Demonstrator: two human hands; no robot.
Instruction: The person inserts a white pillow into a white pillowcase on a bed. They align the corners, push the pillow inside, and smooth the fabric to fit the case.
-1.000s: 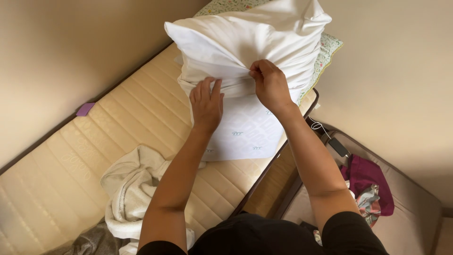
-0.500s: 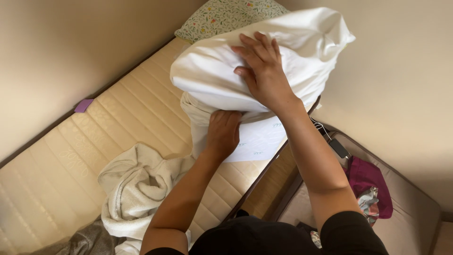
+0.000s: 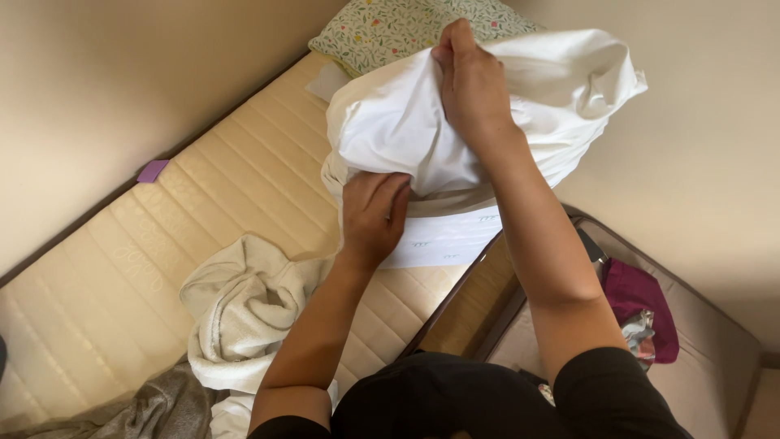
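The right hand clamped its grip on the top of the white pillow, fingers pinching a ridge of the case near its upper edge and lifting it above the mattress. The left hand pressed against the pillow's underside, fingers curled into the loose cloth there; whether that grip had closed on the fabric or only pushed it could not be told, since the fingertips were tucked under the fold. The pillow hung in the air between both hands, tilted, its far corner reaching toward the wall. Below it, a white sheet with small marks lay on the mattress edge. A floral pillow rested at the head of the mattress, behind the white one. A crumpled cream towel lay on the mattress just beside the left forearm, with grey cloth near it. A small purple piece sat at the mattress edge by the wall. To the right, an open suitcase held a magenta garment.
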